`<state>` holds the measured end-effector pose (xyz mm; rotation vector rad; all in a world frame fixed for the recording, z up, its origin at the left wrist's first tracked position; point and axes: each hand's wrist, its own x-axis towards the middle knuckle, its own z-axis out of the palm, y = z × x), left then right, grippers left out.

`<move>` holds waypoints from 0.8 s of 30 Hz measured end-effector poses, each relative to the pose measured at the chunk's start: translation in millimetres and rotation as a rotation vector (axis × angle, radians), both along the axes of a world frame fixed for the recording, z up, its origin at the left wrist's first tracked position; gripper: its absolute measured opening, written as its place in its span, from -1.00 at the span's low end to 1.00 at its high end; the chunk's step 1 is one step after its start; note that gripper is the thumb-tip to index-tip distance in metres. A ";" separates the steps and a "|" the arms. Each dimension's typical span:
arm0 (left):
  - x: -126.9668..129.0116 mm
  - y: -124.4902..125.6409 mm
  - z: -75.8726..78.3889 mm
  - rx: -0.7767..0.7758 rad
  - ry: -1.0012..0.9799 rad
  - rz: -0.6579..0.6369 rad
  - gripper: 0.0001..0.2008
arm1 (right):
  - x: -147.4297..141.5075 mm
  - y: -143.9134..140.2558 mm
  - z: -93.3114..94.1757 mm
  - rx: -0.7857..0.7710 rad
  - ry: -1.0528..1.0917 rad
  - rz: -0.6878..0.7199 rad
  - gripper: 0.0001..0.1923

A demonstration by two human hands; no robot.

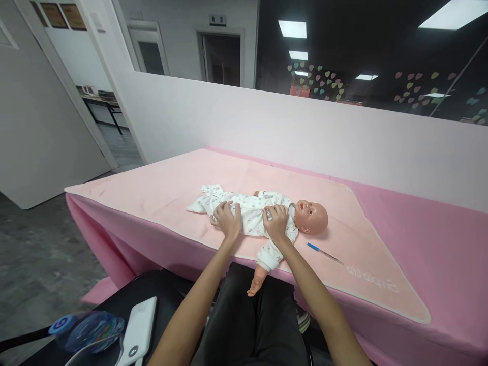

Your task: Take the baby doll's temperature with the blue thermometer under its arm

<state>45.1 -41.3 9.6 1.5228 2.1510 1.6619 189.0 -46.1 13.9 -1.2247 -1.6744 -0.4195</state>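
Observation:
A baby doll [311, 218] lies on its back on the pink mat, its head to the right. It wears a white patterned romper [251, 222]; the legs of the romper lie flat to the left. My left hand [227, 219] is bent over the lower part of the romper, its fingers curled on the cloth. At the chest, close to the doll's neck, my right hand [276, 220] pinches the romper's front. One doll arm [259, 278] hangs past the table's near edge, under my right wrist.
A blue-capped pen [324, 252] lies on the pink mat [152, 188], right of the doll. The table has a pink cloth [450, 234]. At lower left, a plastic bottle [93, 330] and a white power bank or phone [139, 328] with a cable rest on a black seat [168, 290].

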 end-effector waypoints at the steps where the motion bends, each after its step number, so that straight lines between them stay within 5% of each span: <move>1: -3.5 3.9 1.6 -0.033 0.040 -0.031 -0.68 | 0.0 0.3 -0.3 -0.011 -0.009 -0.006 -0.85; 6: -23.2 28.8 19.3 -0.164 0.271 -0.247 -0.81 | -0.3 3.3 -2.7 -0.029 -0.037 -0.031 -0.84; 12: -30.1 46.9 39.8 -0.112 0.249 -0.156 -0.82 | -1.3 4.9 -2.4 -0.004 -0.028 0.006 -0.85; 16: -19.2 33.8 34.8 0.014 0.277 -0.179 -0.77 | -1.4 5.5 -1.2 -0.031 -0.028 -0.008 -0.88; 21: -1.1 11.4 16.1 0.109 0.381 -0.502 -0.78 | -1.4 5.6 -0.3 -0.063 -0.031 -0.103 -0.84; 24: 3.1 7.9 7.5 0.111 0.435 -0.490 -0.80 | -1.4 6.1 -0.2 -0.077 0.014 -0.191 -0.82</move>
